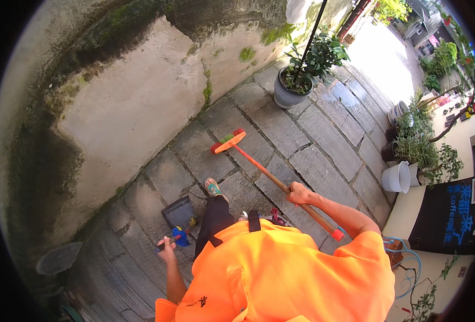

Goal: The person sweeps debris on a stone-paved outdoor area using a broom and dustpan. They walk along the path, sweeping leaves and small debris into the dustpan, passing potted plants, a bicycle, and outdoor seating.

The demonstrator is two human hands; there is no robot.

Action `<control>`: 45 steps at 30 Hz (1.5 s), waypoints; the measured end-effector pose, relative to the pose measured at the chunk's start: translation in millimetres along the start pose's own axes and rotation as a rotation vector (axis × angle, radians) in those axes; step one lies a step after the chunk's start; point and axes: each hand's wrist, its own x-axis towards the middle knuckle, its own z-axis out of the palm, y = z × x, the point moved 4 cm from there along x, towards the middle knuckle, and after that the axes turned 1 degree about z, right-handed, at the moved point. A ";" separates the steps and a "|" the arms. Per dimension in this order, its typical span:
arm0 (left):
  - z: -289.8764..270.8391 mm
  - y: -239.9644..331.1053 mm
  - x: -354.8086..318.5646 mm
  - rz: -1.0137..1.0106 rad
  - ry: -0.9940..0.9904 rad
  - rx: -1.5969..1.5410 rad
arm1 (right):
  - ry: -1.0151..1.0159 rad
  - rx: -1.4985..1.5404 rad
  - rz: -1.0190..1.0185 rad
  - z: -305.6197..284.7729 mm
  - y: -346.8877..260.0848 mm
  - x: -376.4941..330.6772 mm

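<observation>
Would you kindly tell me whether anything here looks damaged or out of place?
Yes, the wall on the left looks damaged: a jagged-edged pale patch interrupts its dark, stained surface, with green growth in places. The broom in the right hand shows no obvious damage.

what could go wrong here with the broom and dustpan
Dark gaps run between the paving stones, so the bristles of the broom in the right hand might snag or leave dirt behind.

The dustpan, whose handle the left hand seems to grip, has a yellowish bit at its edge that may spill if tilted.

The shoe is close to the dustpan, so a careless step could knock it.
</observation>
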 end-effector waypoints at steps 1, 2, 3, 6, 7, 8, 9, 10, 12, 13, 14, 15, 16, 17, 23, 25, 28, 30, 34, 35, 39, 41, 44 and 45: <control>16.8 6.6 14.1 -0.001 -0.020 0.008 | 0.024 0.012 0.002 -11.3 -4.3 10.9; 43.1 16.7 28.4 -0.012 -0.049 0.030 | 0.053 0.025 0.018 -25.0 -6.9 23.0; 70.0 26.8 43.8 -0.023 -0.076 0.050 | 0.047 0.030 0.053 -39.4 -13.0 33.3; 137.6 57.7 87.8 -0.004 -0.210 0.101 | 0.089 0.049 0.085 -77.5 -27.7 65.7; 156.6 67.5 100.2 0.010 -0.262 0.115 | 0.108 0.057 0.083 -88.3 -35.4 74.0; 178.4 77.2 112.6 0.003 -0.302 0.140 | 0.132 0.054 0.096 -102.2 -43.6 82.4; 198.6 86.5 123.2 -0.003 -0.340 0.165 | 0.154 0.050 0.108 -115.4 -51.8 88.8; 218.6 95.5 132.6 -0.009 -0.375 0.191 | 0.175 0.045 0.118 -130.0 -59.9 95.5; 252.8 119.8 146.5 0.020 -0.458 0.194 | 0.160 0.020 0.140 -158.5 -70.6 110.1; 271.9 133.4 150.2 0.035 -0.496 0.203 | 0.153 0.008 0.152 -175.6 -75.2 119.5; 295.7 148.8 152.8 0.049 -0.541 0.211 | 0.160 -0.049 0.174 -194.4 -78.6 127.8; 315.2 159.9 158.0 0.052 -0.582 0.188 | 0.170 -0.110 0.184 -214.4 -84.0 137.0; 332.8 171.8 162.4 0.082 -0.612 0.199 | 0.178 -0.173 0.192 -234.5 -90.1 145.5; 350.1 178.9 167.6 0.111 -0.637 0.211 | 0.188 -0.180 0.207 -255.9 -100.7 155.2; 447.2 211.5 172.1 0.283 -0.713 0.195 | 0.346 -0.365 0.178 -384.4 -109.5 287.5; 466.3 220.4 168.8 0.288 -0.701 0.240 | 0.411 -0.343 0.206 -416.6 -116.1 328.3; 508.2 236.8 162.1 0.258 -0.709 0.305 | 0.524 -0.265 0.220 -457.0 -121.1 392.0; 532.0 245.0 161.3 0.212 -0.669 0.304 | 0.502 -0.215 0.230 -482.8 -131.3 428.1; 583.5 266.8 163.9 0.138 -0.701 0.345 | 0.515 0.000 0.231 -517.8 -134.7 488.5; 593.0 266.9 165.9 0.123 -0.704 0.303 | 0.511 0.059 0.217 -520.6 -133.0 500.4; 630.2 266.0 183.3 0.097 -0.648 0.205 | 0.337 0.148 0.236 -496.5 -120.6 508.6; 639.1 256.0 198.7 0.046 -0.628 0.226 | 0.171 0.062 0.172 -456.1 -115.7 475.3; 652.8 245.0 215.6 0.125 -0.638 0.269 | -0.015 0.025 0.120 -400.2 -100.2 395.8; 654.5 241.0 220.0 0.179 -0.646 0.289 | -0.055 0.065 0.089 -388.6 -98.8 370.1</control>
